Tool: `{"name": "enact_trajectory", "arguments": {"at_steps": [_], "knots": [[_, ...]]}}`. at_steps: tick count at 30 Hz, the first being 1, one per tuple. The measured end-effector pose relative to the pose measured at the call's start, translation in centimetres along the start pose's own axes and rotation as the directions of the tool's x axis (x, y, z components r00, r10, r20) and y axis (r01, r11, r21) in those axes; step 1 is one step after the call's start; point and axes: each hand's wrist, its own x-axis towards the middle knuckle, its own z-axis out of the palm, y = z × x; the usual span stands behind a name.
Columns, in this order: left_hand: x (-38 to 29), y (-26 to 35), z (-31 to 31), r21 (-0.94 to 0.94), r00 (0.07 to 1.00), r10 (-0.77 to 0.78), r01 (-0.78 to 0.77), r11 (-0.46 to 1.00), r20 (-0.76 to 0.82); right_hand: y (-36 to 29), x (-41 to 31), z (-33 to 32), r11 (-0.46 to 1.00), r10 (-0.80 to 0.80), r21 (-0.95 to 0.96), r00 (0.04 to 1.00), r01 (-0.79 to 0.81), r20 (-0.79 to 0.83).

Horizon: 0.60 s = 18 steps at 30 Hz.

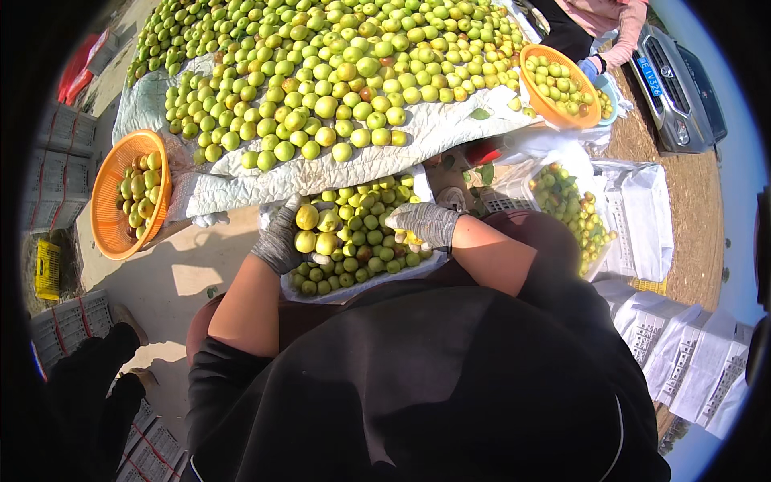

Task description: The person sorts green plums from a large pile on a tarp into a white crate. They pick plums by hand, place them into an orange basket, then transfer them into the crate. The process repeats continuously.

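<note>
Both my hands wear grey knit gloves over a lined crate (361, 288) full of green jujube-like fruits (373, 236). My left hand (282, 238), at the crate's left side, cups several larger yellow-green fruits (316, 230) between thumb and fingers. Over the crate's right side is my right hand (424, 224), its fingers curled down around yellowish fruit (412, 238), which they partly hide. Beyond the crate, a pale quilted cloth (241, 196) carries a wide heap of green fruits (325, 108), some with brown-red patches.
Orange baskets of fruit stand left (99, 205) and upper right (527, 57), the latter near a co-worker's blue-gloved hand (588, 70). Another crate (515, 191) of fruit lies right of my knee. Stacked crates (63, 162) line the left; a person's legs (114, 355) are lower left. A car (680, 90) stands upper right.
</note>
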Motion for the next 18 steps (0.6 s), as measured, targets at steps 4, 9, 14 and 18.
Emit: {"name": "enact_trajectory", "arguments": {"at_steps": [4,9,14,18], "knots": [[1.2,-1.4,-2.6,0.146,0.813,-0.188,0.316,0.937,-0.552,0.3,5.2,1.3,0.991,-0.008,-0.130,0.989,-0.012,-0.150],[-0.6,1.8,2.2,0.947,0.949,0.189,0.282,-0.152,-0.252,-3.0,1.8,-1.3,0.678,-0.489,-0.672,0.865,0.297,-0.111],[-5.5,5.4,9.8,0.863,0.928,0.345,-0.285,0.418,0.140,-11.6,-1.1,-5.3,0.645,-0.711,-0.671,0.610,0.366,-0.351],[-2.7,7.6,11.6,0.922,0.958,0.285,-0.126,0.365,0.018,-19.6,1.9,-7.7,0.541,-0.829,-0.773,0.362,0.331,-0.426]]}}
